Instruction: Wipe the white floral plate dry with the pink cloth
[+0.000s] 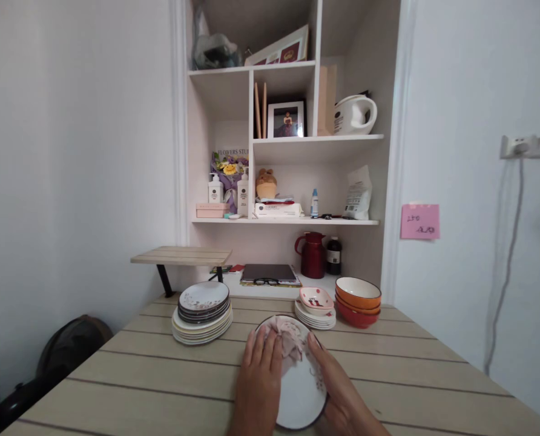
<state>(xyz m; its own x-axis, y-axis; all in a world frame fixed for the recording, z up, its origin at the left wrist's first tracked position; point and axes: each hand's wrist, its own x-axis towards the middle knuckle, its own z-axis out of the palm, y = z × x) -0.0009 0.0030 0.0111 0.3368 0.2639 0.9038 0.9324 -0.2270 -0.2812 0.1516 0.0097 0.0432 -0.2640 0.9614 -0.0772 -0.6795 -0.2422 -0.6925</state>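
A white plate (299, 393) with a dark rim and a small floral print stands tilted in front of me above the wooden table (161, 369). My left hand (258, 378) lies on its face with fingers together, pressing a pinkish cloth (288, 342) against the upper part of the plate. Along the plate's right edge my right hand (338, 393) grips the rim, the thumb resting on the face.
A stack of plates (201, 312) sits at the table's left back. Small dishes (316, 307) and stacked orange and red bowls (358, 301) stand at the right back. Behind are shelves with a red jug (312, 254), bottles, a tablet (269, 272) and glasses.
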